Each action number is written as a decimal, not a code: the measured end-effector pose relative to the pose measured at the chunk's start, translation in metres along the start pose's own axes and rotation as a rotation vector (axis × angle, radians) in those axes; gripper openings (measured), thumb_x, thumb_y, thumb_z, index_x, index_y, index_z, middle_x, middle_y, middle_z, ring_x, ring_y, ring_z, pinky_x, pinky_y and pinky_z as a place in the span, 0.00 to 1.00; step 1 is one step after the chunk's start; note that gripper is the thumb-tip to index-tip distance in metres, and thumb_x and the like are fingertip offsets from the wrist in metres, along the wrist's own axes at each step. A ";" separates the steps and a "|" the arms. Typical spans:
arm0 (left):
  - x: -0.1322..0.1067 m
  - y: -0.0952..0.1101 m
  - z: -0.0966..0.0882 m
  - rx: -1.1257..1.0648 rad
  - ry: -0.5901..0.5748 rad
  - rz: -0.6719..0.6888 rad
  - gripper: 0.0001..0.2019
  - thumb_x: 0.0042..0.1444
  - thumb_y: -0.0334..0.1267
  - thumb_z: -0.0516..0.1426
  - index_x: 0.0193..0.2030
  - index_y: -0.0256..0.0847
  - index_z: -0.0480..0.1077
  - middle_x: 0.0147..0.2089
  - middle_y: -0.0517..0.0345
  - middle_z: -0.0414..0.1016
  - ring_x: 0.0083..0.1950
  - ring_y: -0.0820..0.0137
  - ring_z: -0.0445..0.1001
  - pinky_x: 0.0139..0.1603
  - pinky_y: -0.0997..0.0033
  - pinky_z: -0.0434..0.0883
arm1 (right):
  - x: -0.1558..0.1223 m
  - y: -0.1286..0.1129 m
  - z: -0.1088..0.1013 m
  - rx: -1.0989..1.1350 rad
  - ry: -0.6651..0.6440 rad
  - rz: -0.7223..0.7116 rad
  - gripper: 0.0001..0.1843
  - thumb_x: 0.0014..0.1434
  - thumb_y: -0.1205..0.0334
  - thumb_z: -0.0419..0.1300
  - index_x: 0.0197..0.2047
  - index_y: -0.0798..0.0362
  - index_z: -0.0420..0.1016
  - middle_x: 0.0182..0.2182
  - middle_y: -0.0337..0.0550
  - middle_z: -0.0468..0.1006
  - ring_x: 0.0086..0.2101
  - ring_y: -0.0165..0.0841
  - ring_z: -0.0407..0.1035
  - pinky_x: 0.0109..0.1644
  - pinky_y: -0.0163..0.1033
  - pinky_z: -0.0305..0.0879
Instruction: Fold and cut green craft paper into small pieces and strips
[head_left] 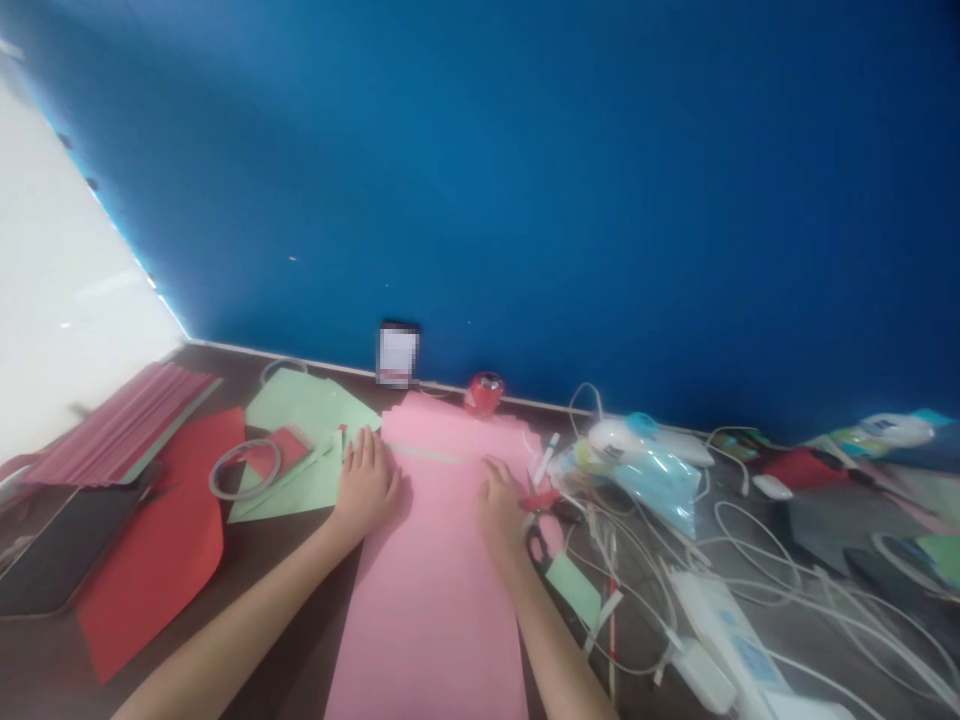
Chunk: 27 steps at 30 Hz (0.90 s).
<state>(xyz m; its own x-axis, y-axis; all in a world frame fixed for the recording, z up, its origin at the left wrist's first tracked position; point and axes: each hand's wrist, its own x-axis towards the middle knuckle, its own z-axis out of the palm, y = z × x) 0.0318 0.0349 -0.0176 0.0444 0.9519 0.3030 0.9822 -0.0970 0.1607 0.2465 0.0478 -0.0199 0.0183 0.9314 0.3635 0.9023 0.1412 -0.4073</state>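
Observation:
A long pink paper sheet point(435, 600) lies in front of me, its far end layered or folded against the back of the desk. A thin pale green strip point(426, 455) crosses it. My left hand point(367, 482) rests with fingers stretched out on the left edge of the pink sheet, beside a green paper point(300, 490). On the sheet's right edge lies my right hand point(501, 505), its fingers loosely extended and slightly bent, holding nothing that I can see. Scissors point(538, 540) and a small green paper piece point(574, 590) are just right of it.
Red paper point(169, 540), a grey ring point(246, 470), a stack of pink paper point(124, 425) and a dark flat device point(75, 550) lie left. A red round object point(485, 393) stands behind. Tangled cables, a power strip point(724, 625) and a blue-white packet point(660, 480) crowd the right.

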 end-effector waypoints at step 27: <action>-0.003 -0.004 -0.004 -0.030 -0.054 0.090 0.25 0.57 0.43 0.43 0.60 0.35 0.54 0.64 0.41 0.49 0.65 0.49 0.42 0.57 0.35 0.35 | 0.007 0.053 -0.086 0.031 -0.319 0.100 0.10 0.52 0.61 0.51 0.32 0.52 0.73 0.30 0.44 0.75 0.32 0.35 0.69 0.37 0.37 0.61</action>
<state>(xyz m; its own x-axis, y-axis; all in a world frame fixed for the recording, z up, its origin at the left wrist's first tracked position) 0.0267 0.0310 -0.0158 0.1432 0.9531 0.2665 0.9678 -0.1912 0.1635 0.3318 0.0330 0.0335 -0.0337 0.9985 0.0421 0.8894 0.0492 -0.4545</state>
